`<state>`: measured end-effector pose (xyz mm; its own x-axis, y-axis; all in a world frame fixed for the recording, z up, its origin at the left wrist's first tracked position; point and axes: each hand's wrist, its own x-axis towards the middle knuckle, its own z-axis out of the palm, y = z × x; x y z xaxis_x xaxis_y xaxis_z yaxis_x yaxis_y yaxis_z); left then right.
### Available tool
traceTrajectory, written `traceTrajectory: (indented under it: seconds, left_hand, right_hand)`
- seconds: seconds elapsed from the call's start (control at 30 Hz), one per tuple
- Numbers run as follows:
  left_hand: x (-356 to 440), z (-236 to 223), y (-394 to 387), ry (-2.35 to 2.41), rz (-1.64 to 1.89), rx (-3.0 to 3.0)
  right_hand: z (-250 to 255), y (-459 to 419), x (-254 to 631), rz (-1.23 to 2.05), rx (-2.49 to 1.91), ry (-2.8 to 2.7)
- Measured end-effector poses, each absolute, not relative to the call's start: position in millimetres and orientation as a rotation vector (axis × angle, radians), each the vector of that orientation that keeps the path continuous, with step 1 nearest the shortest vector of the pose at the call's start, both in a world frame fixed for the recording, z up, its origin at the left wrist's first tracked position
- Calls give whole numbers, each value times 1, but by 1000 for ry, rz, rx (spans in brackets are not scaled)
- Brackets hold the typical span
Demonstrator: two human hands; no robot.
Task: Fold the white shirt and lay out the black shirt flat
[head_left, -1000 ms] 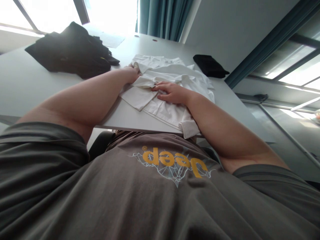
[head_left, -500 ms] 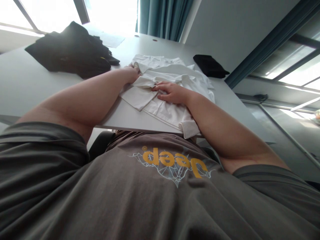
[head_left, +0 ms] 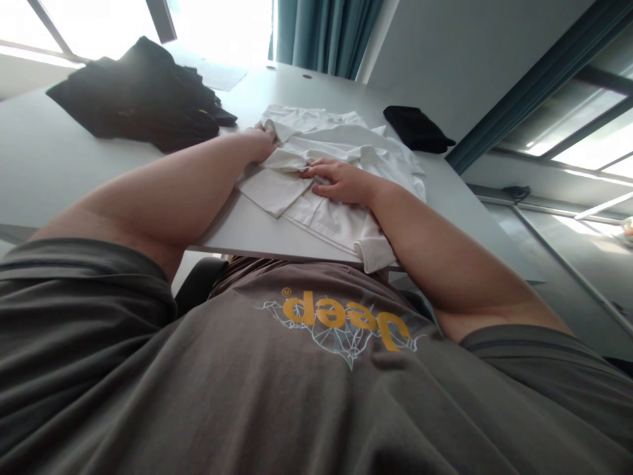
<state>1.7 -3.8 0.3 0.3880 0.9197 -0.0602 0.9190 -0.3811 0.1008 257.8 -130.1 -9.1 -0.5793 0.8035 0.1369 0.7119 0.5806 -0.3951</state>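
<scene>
A white shirt lies in loose folds on the table in front of me, with a cuff hanging at the near edge. My left hand is closed on the shirt's left side, and its fingertips are partly hidden by fabric. On the middle of the shirt rests my right hand, its fingers stretched out and its thumb apart. Those right fingertips touch a fold near a flat white flap.
A heap of dark clothing lies on the white table at the left. A folded black cloth item sits at the back right. Teal curtains hang beyond the far edge, beside a bright window.
Almost nothing differs. Both hands keep their places on the shirt, and the view shifts very slightly.
</scene>
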Motion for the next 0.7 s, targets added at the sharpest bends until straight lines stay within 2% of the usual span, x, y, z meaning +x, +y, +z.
traceTrajectory:
  seconds: [0.7]
  left_hand:
    - [-1,-4,0,1664,67,2511]
  right_hand:
    - [-6,-135,254,443,-1292,-2507]
